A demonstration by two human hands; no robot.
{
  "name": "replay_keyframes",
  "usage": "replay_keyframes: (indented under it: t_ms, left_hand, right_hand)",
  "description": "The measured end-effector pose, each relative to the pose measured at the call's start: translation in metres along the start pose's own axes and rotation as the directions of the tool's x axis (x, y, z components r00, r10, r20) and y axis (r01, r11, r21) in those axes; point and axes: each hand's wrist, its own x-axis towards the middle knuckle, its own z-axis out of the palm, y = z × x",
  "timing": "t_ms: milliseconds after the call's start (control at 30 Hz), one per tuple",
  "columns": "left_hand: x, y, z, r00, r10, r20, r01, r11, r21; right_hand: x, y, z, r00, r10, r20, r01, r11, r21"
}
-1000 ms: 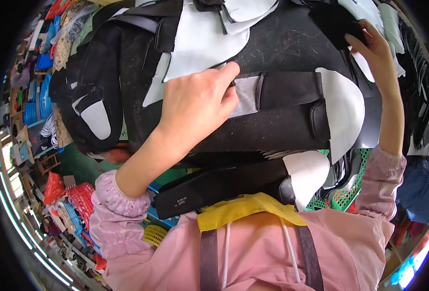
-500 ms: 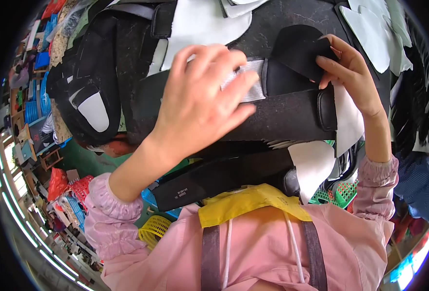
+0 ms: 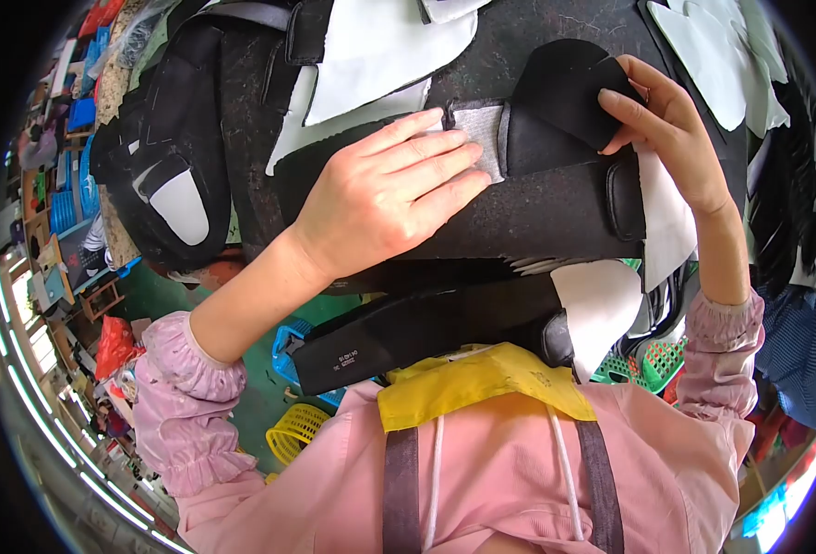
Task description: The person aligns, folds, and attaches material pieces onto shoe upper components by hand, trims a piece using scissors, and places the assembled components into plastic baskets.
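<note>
My left hand [image 3: 385, 189] lies flat with its fingers stretched out over a long black fabric piece, fingertips on a light grey textured patch [image 3: 482, 134]. A dark raised band borders that patch on the right. At the upper right my right hand [image 3: 671, 125] pinches the edge of a rounded black fabric flap [image 3: 570, 92] between thumb and fingers. The flap is folded over beside the patch. Beneath both hands is a dark, scuffed work surface [image 3: 519, 217]. My left palm hides part of the long piece.
White-backed pieces [image 3: 385, 55] lie behind my left hand, and pale cut pieces [image 3: 713, 65] at the upper right. Black pieces [image 3: 173, 185] hang over the left end. A printed black strip [image 3: 426, 332] lies near my lap. A yellow basket [image 3: 295, 432] stands below left.
My left hand has lowered and flattened onto the black piece, its fingers now on the grey patch. My right hand keeps its pinch on the flap, shifted slightly upward.
</note>
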Motion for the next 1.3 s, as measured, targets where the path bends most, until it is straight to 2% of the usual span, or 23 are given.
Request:
replay_keyframes:
  t_ms: [167, 200, 300, 367, 433, 533, 633, 667, 733, 833, 933, 967, 1033, 1167, 1200, 1233, 1300]
  left_hand:
    - [0.009, 0.010, -0.018, 0.992, -0.055, 0.111, 0.066, 0.993, -0.096]
    - [0.010, 0.010, -0.024, 0.989, -0.068, 0.134, 0.095, 0.973, -0.213]
    - [0.007, -0.005, -0.036, 0.988, -0.156, 0.002, 0.154, 0.971, -0.185]
    - [0.022, -0.006, -0.042, 0.936, -0.344, -0.073, 0.345, 0.938, 0.009]
    - [0.025, -0.009, -0.029, 0.914, -0.401, 0.055, 0.395, 0.914, 0.097]
    - [0.027, -0.010, -0.014, 0.876, -0.430, 0.218, 0.434, 0.900, 0.034]
    - [0.034, -0.009, -0.010, 0.800, -0.508, 0.321, 0.545, 0.838, -0.034]
    - [0.036, -0.009, -0.010, 0.820, -0.479, 0.314, 0.513, 0.858, -0.029]
    - [0.036, -0.010, -0.010, 0.854, -0.425, 0.300, 0.449, 0.894, -0.012]
    - [0.027, -0.012, -0.008, 0.864, -0.446, 0.234, 0.454, 0.891, 0.022]
    - [0.017, -0.008, -0.035, 0.779, -0.579, 0.242, 0.588, 0.808, 0.038]
    - [0.012, -0.007, -0.037, 0.782, -0.576, 0.238, 0.604, 0.795, -0.063]
    - [0.004, -0.005, -0.038, 0.783, -0.581, 0.220, 0.621, 0.739, -0.259]
    - [-0.001, -0.015, -0.028, 0.813, -0.559, 0.160, 0.576, 0.738, -0.351]
    - [-0.001, -0.016, -0.028, 0.825, -0.545, 0.151, 0.558, 0.742, -0.370]
    - [0.001, -0.014, -0.031, 0.791, -0.581, 0.192, 0.604, 0.692, -0.395]
    - [0.006, -0.010, -0.039, 0.714, -0.645, 0.273, 0.689, 0.579, -0.435]
  right_hand:
    - [0.004, 0.007, -0.002, 0.999, -0.037, -0.021, 0.036, 0.998, -0.061]
    - [0.005, 0.007, -0.002, 0.998, -0.060, 0.006, 0.061, 0.994, -0.087]
    - [0.006, 0.004, -0.001, 0.991, -0.107, 0.084, 0.115, 0.988, -0.099]
    - [0.002, 0.004, -0.001, 0.990, -0.114, 0.077, 0.121, 0.989, -0.084]
    - [0.002, 0.004, -0.001, 0.990, -0.107, 0.093, 0.115, 0.990, -0.085]
    - [0.000, 0.002, 0.001, 0.989, -0.105, 0.106, 0.114, 0.990, -0.079]
    - [-0.005, 0.004, 0.000, 0.983, -0.135, 0.122, 0.147, 0.984, -0.097]
    - [-0.006, 0.005, 0.000, 0.979, -0.151, 0.133, 0.166, 0.980, -0.107]
    - [-0.007, 0.004, 0.000, 0.989, -0.090, 0.121, 0.099, 0.992, -0.077]
    - [-0.009, 0.003, 0.001, 0.997, -0.050, 0.066, 0.052, 0.998, -0.033]
    - [-0.012, 0.002, 0.001, 1.000, -0.009, -0.016, 0.008, 0.999, -0.042]
    - [-0.014, 0.001, 0.001, 0.999, 0.010, -0.044, -0.012, 0.998, -0.057]
    - [-0.011, -0.001, 0.005, 0.998, -0.047, 0.034, 0.047, 0.999, 0.002]
    - [-0.013, -0.036, 0.050, 0.930, -0.146, 0.337, 0.110, 0.986, 0.123]
    - [-0.011, -0.044, 0.061, 0.903, -0.123, 0.413, 0.110, 0.992, 0.057]
    - [-0.010, -0.051, 0.068, 0.870, -0.095, 0.483, 0.113, 0.993, -0.010]
    - [-0.002, -0.049, 0.080, 0.906, -0.110, 0.409, 0.151, 0.986, -0.069]
